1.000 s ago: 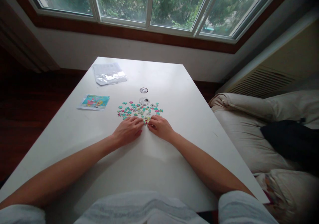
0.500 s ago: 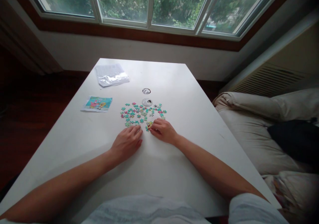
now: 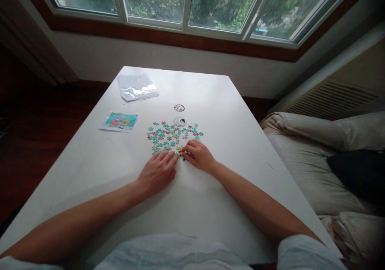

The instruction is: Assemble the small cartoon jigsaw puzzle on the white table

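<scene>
Clear plastic bag lies on the white table's far left, can't tell what's inside. Loose puzzle pieces sit mid-table. Right hand curls at the yellow cluster, left hand just beside; can't tell if either's gripping.

Left fingers loosely extended; right fingers curled.

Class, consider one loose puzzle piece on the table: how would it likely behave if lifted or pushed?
The piece is probably light, being small and thin-looking. Pushed, it would likely slide rather than roll, since it lies flat on the smooth-looking table. Its knobbed outline might catch on close neighbours.
</scene>
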Tool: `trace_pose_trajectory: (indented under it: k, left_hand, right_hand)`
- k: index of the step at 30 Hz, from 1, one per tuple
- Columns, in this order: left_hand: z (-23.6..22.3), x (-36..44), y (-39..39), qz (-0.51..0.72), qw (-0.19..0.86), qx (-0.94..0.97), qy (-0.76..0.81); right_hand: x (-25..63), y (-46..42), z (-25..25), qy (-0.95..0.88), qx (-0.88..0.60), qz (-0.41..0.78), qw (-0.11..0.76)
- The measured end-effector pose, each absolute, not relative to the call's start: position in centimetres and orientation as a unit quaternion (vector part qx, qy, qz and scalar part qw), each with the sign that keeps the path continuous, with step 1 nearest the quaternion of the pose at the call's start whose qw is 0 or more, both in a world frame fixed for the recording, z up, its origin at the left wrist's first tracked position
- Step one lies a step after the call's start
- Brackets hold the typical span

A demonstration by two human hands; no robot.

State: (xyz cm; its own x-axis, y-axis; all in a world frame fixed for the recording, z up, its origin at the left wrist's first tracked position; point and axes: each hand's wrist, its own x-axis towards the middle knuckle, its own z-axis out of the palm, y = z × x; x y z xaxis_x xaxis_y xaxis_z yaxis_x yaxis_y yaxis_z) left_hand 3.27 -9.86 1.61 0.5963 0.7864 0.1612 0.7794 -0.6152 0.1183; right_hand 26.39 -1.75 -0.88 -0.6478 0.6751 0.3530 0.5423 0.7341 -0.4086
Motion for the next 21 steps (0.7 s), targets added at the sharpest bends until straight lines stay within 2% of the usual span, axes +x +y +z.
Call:
trace_pose_trajectory:
  k: [7,21]
  left_hand:
    - [1.7,3.9,-10.1,0.105,0.038,0.921,0.372]
    - [1.4,3.6,-9.6,0.102,0.073,0.941,0.313]
  right_hand:
    - [26.1,0.0,0.5,-0.876,-0.361,0.153,0.281]
    - [20.4,5.1,0.7,-0.915,-0.369,0.069,0.148]
